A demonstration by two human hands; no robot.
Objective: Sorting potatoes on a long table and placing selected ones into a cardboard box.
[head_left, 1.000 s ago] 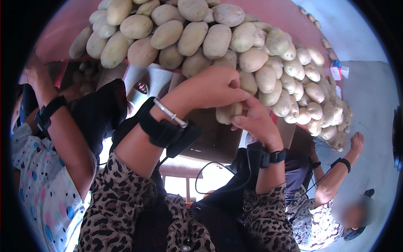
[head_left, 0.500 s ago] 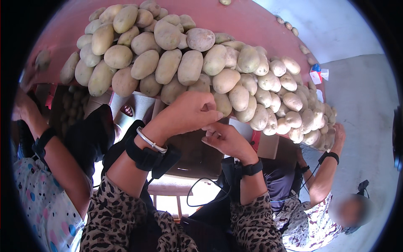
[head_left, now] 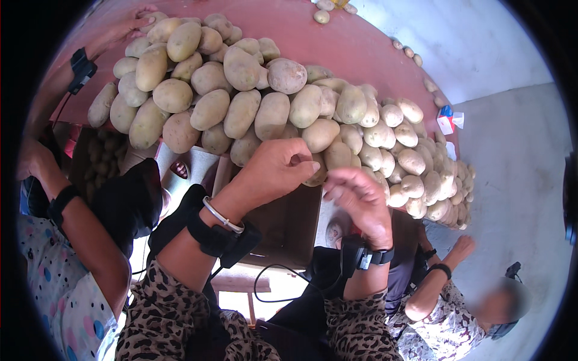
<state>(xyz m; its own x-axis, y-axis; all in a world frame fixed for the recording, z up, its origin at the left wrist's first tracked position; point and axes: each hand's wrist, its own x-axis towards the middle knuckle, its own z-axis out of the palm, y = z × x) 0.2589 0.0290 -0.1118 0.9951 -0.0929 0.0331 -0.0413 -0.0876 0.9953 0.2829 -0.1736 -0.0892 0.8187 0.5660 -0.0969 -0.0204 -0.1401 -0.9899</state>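
A big heap of potatoes lies along the near edge of the red table. My left hand, with a silver bangle at the wrist, is at the heap's near edge. Its fingers are curled with thumb and forefinger pinched together; what they hold, if anything, is hidden. To its right my right hand is slightly blurred, its fingers apart and no object showing in it. That hand is just in front of the potatoes. An open cardboard box stands below my hands.
A co-worker's arm is at the left, and another hand reaches the heap's far left. At the right sits a co-worker with a raised hand. A crate of potatoes stands below the table; a tissue pack lies on it.
My right hand has moved right, away from my left, and its fingers have spread. The right-hand co-worker's hand has left the heap. Another hand has come to the heap's far left.
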